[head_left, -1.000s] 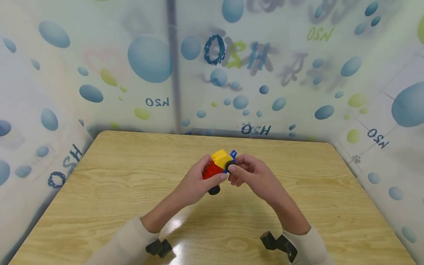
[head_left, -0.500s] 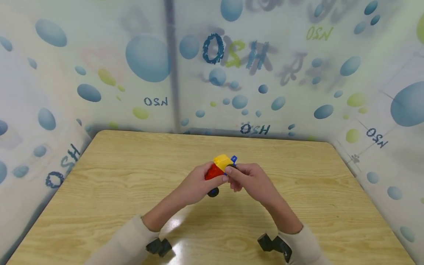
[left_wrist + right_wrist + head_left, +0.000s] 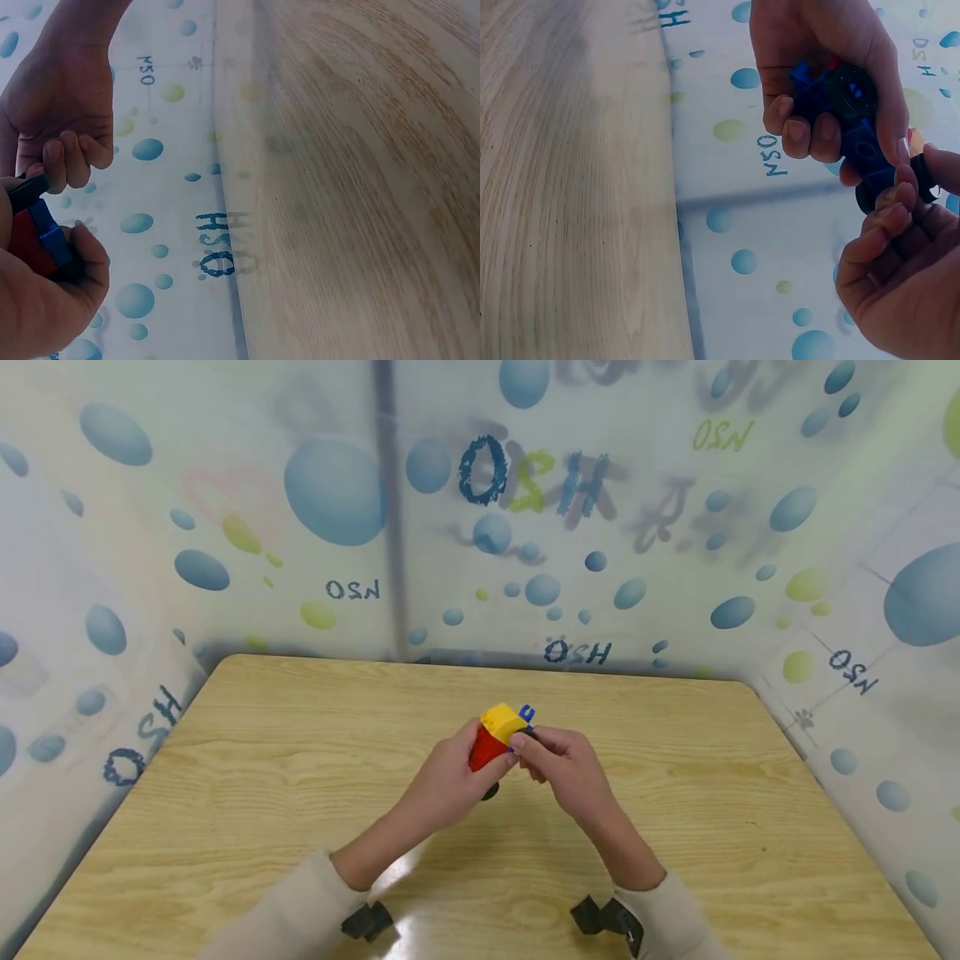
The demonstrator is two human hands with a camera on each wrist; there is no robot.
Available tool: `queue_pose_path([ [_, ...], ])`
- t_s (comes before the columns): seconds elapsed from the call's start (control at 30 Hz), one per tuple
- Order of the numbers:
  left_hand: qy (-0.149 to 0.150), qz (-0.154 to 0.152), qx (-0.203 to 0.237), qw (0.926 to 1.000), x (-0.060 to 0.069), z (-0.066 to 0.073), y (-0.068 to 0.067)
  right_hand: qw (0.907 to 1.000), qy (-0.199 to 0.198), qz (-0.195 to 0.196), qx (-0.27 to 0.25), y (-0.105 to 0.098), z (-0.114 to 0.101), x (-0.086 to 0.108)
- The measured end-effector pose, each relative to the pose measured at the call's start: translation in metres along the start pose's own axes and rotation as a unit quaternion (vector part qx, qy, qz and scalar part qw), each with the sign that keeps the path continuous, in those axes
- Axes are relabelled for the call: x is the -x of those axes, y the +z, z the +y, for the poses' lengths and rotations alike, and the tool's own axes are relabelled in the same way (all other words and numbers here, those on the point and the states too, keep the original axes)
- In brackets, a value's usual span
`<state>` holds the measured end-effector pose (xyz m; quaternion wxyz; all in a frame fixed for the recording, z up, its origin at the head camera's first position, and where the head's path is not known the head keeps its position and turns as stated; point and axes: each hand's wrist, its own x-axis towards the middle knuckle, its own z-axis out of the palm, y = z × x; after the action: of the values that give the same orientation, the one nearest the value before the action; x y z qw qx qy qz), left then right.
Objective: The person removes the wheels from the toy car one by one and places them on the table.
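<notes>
A small toy vehicle is held above the table, with a yellow block (image 3: 502, 722) on a red body (image 3: 487, 749) and a blue hook piece (image 3: 527, 712) at its far end. My left hand (image 3: 446, 781) grips the red body, thumb on the near side. With thumb and fingers, my right hand (image 3: 572, 770) pinches a black wheel at the toy's right end, mostly covered by the fingers. The right wrist view shows the blue underside (image 3: 866, 154) and a black wheel (image 3: 853, 90) by the left hand (image 3: 832, 45), while the right hand (image 3: 907, 277) holds the other end.
The wooden table (image 3: 300, 727) lies under both hands. Behind it and at both sides stand pale walls (image 3: 465, 627) patterned with blue and green ovals and lettering. Black devices (image 3: 367, 922) are strapped at both sleeve cuffs.
Over the last second, the right hand has shifted slightly left and its fingers now cover more of the black wheel. The toy has tilted a little, and its lower wheel is more hidden by the left hand.
</notes>
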<state>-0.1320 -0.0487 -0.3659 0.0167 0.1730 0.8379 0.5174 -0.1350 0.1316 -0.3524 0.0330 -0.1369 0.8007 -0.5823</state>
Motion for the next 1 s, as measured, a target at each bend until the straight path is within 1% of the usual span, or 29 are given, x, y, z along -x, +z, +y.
queue_pose_path([
  [0.17, 0.020, 0.020, -0.020, 0.9994, 0.002, -0.001, 0.002, 0.9998, -0.014, 0.009, -0.004, 0.003, 0.002, 0.000],
  [0.37, 0.053, 0.036, -0.054, 0.9964, 0.003, 0.001, 0.002, 0.9994, -0.030, 0.017, -0.005, 0.004, 0.003, 0.002],
  [0.4, 0.057, 0.038, -0.061, 0.9958, 0.003, 0.002, 0.002, 0.9993, -0.032, 0.018, -0.005, 0.004, 0.003, 0.002],
  [0.47, 0.055, 0.037, -0.067, 0.9955, 0.003, 0.003, 0.001, 0.9992, -0.035, 0.019, -0.007, 0.004, 0.002, 0.002],
  [0.53, 0.042, 0.031, -0.060, 0.9968, 0.003, 0.004, 0.000, 0.9990, -0.041, 0.013, -0.009, 0.003, 0.001, 0.002],
  [0.6, 0.021, 0.021, -0.044, 0.9986, 0.002, 0.006, -0.002, 0.9987, -0.049, 0.003, -0.010, 0.002, 0.000, 0.001],
  [0.67, -0.005, 0.004, -0.020, 0.9998, 0.002, 0.007, -0.004, 0.9982, -0.058, -0.010, -0.007, 0.001, 0.000, 0.001],
  [0.73, -0.030, -0.017, 0.000, 0.9994, 0.001, 0.009, -0.008, 0.9977, -0.064, -0.020, 0.003, 0.000, 0.000, 0.001],
  [0.83, -0.061, -0.057, 0.029, 0.9961, -0.001, 0.011, -0.013, 0.9968, -0.070, -0.032, 0.022, -0.002, -0.001, 0.001],
  [0.9, -0.080, -0.083, 0.042, 0.9924, -0.003, 0.012, -0.017, 0.9957, -0.075, -0.039, 0.037, -0.003, -0.001, 0.002],
  [1.0, -0.106, -0.109, 0.053, 0.9869, -0.005, 0.013, -0.022, 0.9937, -0.084, -0.048, 0.057, -0.003, -0.002, 0.001],
])
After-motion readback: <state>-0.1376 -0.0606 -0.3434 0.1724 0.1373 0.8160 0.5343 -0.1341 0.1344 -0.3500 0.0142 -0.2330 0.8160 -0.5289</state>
